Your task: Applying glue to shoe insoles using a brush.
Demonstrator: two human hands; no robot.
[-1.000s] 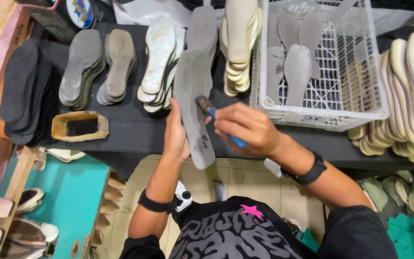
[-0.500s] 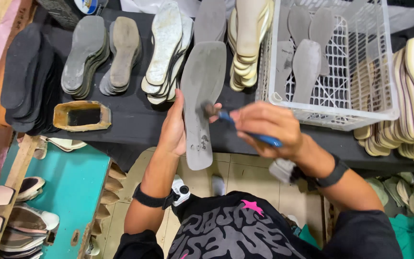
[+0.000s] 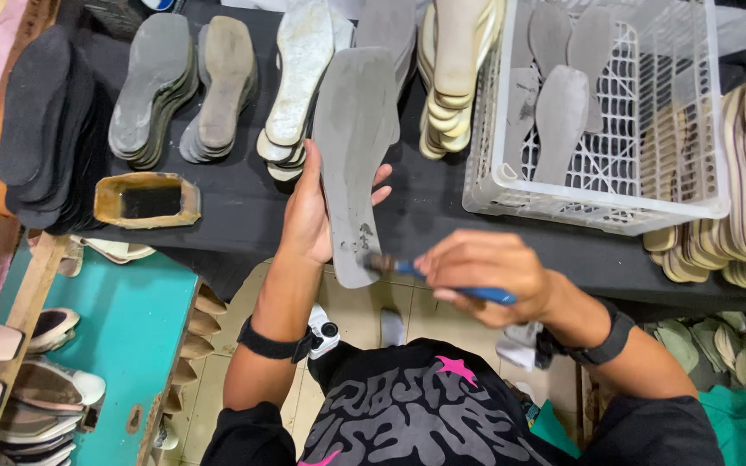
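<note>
Two hands are working at the centre of the head view: the left hand (image 3: 308, 216) is gripping a grey insole (image 3: 354, 155) from behind, holding it over the black table (image 3: 243, 216), while the right hand (image 3: 485, 276) is closing around a blue-handled brush (image 3: 429, 276), its bristles touching the insole's lower end. Seemingly the coating step is underway; next, strokes should be travelling upward toward the bare upper part.

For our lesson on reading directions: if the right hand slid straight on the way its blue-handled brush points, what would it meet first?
The right hand points its brush leftward. The bristles already appear to touch the lower end of the grey insole, so that comes first. The left hand holding it lies just beyond; depth is unclear.
</note>
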